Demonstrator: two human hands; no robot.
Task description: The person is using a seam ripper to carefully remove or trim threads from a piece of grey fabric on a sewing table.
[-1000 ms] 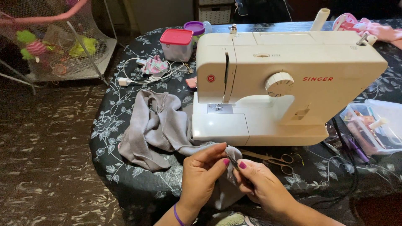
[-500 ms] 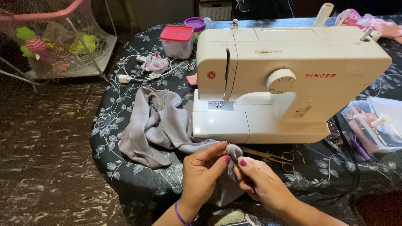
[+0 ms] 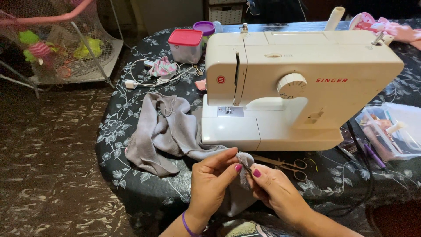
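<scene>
- Left hand (image 3: 213,181): fingers curled, thumb and forefinger pinching a bunched end of the grey cloth (image 3: 169,131). A purple band sits at its wrist.
- Right hand (image 3: 275,188): fingers drawn together, pinching the same bunched end from the opposite side, fingertips nearly touching those of the left hand. A thin dark object lies between the two thumbs; what it is cannot be told.
- Grey cloth: soft, matte, crumpled knit; trails from the pinch away beyond the left hand, lying in loose folds on the table (image 3: 118,127).
- Sewing machine (image 3: 298,83): cream, hard, glossy plastic, boxy with a round dial; stands just beyond both hands.
- Scissors (image 3: 285,166): metal, slim, lying flat just beyond the right hand, in front of the machine.
- Clear plastic tray (image 3: 394,131): holds small items, far out past the right hand.
- Table: rounded, covered in black cloth with pale floral print.
- Floor (image 3: 48,166): dark, glossy, mottled with pale patches, out past the left hand.
</scene>
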